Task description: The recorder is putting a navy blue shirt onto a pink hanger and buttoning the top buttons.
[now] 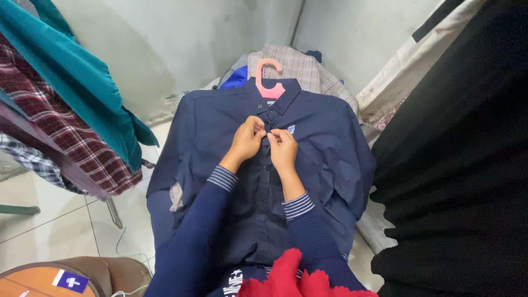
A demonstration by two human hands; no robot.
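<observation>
Head view. Left hand (247,137) and right hand (283,147) both pinch the front placket of the navy shirt (324,143), just below its collar, fingertips nearly touching; each hand grasps fabric at a button. The shirt lies flat, its pink hanger (269,82) just beyond the hands.

Risk, judged: a tug could pull the collar off the hanger or misalign the placket.

Room: plaid garments (60,137) hang well left of the hands, black cloth (462,165) crowds the right; open floor (49,220) lower left.
</observation>
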